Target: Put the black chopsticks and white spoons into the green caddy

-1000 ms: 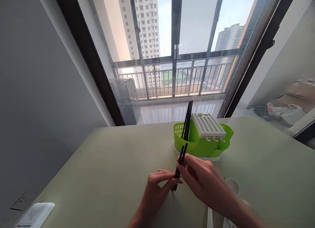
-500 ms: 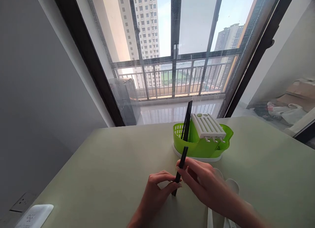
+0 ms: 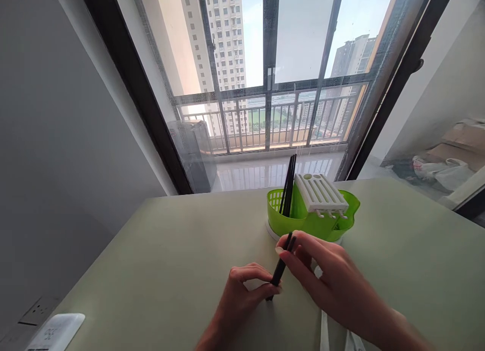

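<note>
While the left hand (image 3: 242, 290) pinches the lower part of the black chopsticks (image 3: 279, 271) between thumb and fingers, the right hand (image 3: 328, 270) has shifted up and to the right, pinching near their far ends. Those ends, together half a second ago, now stand slightly apart, and the bundle leans more to the right, so it seems less even. The chopsticks are above the near middle of the table (image 3: 189, 250). Beyond the hands sits a green basket (image 3: 318, 229), with more chopsticks (image 3: 288, 192) upright at its left and a white rack (image 3: 322, 195) on top. The right hand covers much of the white spoons (image 3: 325, 333) and, in this view, overlaps the basket's front; I cannot tell whether they touch.
</note>
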